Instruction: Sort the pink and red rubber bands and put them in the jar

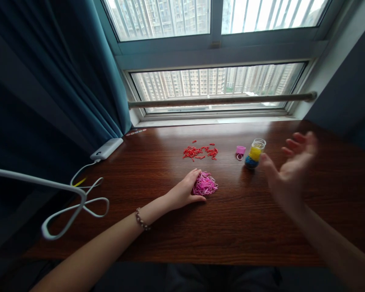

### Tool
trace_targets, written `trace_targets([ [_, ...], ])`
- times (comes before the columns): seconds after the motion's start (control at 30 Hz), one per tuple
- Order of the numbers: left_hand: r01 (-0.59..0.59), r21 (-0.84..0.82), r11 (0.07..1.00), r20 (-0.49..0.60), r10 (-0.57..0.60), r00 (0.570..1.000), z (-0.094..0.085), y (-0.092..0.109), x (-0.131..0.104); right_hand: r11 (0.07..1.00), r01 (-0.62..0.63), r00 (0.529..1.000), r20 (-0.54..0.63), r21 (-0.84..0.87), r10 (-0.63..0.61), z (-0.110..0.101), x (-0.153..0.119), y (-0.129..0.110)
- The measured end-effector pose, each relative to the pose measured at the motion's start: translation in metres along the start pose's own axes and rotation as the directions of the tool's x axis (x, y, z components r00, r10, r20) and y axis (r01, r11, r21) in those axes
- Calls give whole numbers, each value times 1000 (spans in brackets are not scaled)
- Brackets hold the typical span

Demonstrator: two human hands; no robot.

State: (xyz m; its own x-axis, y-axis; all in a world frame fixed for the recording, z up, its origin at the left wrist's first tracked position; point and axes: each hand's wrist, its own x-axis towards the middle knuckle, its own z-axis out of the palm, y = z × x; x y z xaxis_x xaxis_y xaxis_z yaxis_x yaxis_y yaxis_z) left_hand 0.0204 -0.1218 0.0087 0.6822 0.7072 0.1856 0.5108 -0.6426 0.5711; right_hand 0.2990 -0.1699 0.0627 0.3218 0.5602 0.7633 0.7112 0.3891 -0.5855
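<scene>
My left hand (pixel 187 190) rests on the table, cupped against the left side of a heap of small pink loop-shaped pieces (pixel 205 184). Its thumb is spread from the fingers, and the heap lies partly between them. I cannot tell whether the pieces are clips or bands. My right hand (pixel 290 174) is raised over the right part of the table, blurred, fingers apart and holding nothing. Close to its thumb stands an open clear jar (pixel 258 143) with yellow pieces above blue ones. Left of the jar is a pink cap (pixel 240 150) with a small ring by it.
Small red pieces (pixel 197 152) lie scattered behind the pink heap. At the left are a white power strip (pixel 106 149), its looped white cable (pixel 95 200) and a blue curtain (pixel 88 81). A window with a horizontal rail (pixel 219 101) borders the brown wooden table (pixel 231 235) at the back.
</scene>
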Motion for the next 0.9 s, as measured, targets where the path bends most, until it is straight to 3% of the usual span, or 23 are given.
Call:
trace_targets([
  [0.07, -27, -18, 999, 17, 27, 999, 4, 2, 9, 997, -73, 997, 3, -40, 74, 15, -2, 25],
  [0.17, -100, -24, 995, 44, 101, 994, 7, 4, 22, 977, -205, 973, 99, -53, 209, 38, -10, 64],
  [0.27, -176, -32, 984, 42, 177, 983, 8, 4, 29, 953, -302, 943, 137, -31, 304, 46, -17, 83],
  [0.37, -187, -54, 981, -4, 187, 982, 8, 3, 31, 938, -347, 920, 194, 1, 340, 41, -22, 76],
  [0.53, -144, -114, 983, -69, 137, 988, 6, -3, 28, 919, -390, 867, 357, 56, 347, 33, -31, 41],
  [0.7, -153, -155, 976, -112, 136, 984, 5, -5, 28, 915, -399, 842, 421, 62, 339, 34, -40, 29],
  [0.8, -144, -184, 972, -144, 119, 982, 4, -5, 28, 924, -378, 854, 405, 54, 326, 34, -40, 28],
  [0.9, -115, -233, 966, -181, 73, 981, 4, -5, 28, 951, -303, 897, 355, 59, 264, 31, -37, 24],
])
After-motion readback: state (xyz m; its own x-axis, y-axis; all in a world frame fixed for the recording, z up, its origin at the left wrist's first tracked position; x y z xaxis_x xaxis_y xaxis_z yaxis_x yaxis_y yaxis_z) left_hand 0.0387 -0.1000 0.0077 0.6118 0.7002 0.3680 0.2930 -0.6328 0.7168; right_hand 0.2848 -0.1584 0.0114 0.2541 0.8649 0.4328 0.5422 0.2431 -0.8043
